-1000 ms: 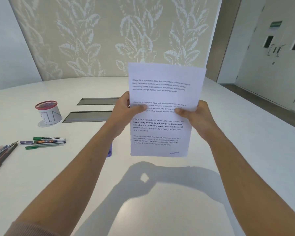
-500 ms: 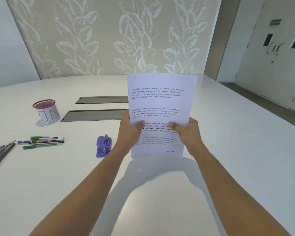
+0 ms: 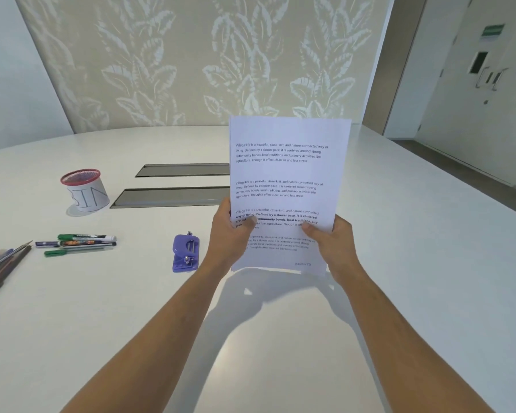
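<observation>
Left hand [image 3: 230, 234] and right hand [image 3: 331, 242] pinch the white printed paper sheets [image 3: 286, 174], thumbs clamped in front, upright just over the white table [image 3: 414, 263], apparently squaring them; next comes feeding an edge into the purple plastic hole punch [image 3: 186, 253] nearby.

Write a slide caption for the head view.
Left hand and right hand hold printed paper upright over a white table, purple hole punch nearby.

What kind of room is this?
Probably an office meeting room: a big white table with cable hatches, pens and a hole punch on it, and a green sign over the doors.
</observation>
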The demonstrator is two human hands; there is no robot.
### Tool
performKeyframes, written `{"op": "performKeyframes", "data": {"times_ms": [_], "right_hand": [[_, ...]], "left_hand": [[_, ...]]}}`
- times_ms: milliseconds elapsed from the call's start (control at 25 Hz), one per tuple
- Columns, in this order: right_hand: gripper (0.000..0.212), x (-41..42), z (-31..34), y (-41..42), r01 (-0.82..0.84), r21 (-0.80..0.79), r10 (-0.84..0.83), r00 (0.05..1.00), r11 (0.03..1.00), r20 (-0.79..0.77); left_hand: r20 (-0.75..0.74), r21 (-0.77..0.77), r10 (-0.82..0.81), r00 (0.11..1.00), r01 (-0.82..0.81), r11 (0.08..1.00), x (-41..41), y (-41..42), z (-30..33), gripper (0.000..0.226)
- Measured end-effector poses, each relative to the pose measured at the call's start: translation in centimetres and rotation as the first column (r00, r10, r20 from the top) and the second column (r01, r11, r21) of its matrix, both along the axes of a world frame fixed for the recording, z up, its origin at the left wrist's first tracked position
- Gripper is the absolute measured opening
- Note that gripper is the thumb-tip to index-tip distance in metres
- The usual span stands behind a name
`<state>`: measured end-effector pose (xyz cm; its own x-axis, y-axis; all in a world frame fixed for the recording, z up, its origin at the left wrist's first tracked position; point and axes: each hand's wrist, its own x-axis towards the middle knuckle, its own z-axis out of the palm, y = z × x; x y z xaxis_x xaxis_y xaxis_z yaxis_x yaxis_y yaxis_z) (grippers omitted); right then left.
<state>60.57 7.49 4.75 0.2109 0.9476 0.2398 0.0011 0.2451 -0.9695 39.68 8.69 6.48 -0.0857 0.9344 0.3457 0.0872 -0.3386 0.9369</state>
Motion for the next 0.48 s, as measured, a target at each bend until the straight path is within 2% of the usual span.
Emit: {"op": "performKeyframes", "data": {"times_ms": [160,320,480], "right_hand": [[0.029,0.0,1.1,0.5,-0.088,0.042,0.089,0.996,0.995,-0.02],[0.031,-0.9,1.4,0.8,-0.152,0.051,0.156,0.984,0.987,-0.086],[0.033,-2.3,1.0,1.5,-0.226,-0.033,0.222,0.97,0.973,-0.102]], "left_hand": [[-0.015,-0.028,-0.03,0.999,0.03,0.999,-1.0,0.0,1.1,0.032],[-0.016,-0.174,-0.078,0.997,0.074,0.982,-2.5,-0.3,1.3,0.036],[0.009,-0.334,-0.097,0.995,0.094,0.938,-4.9,-0.2,1.2,0.041]]}}
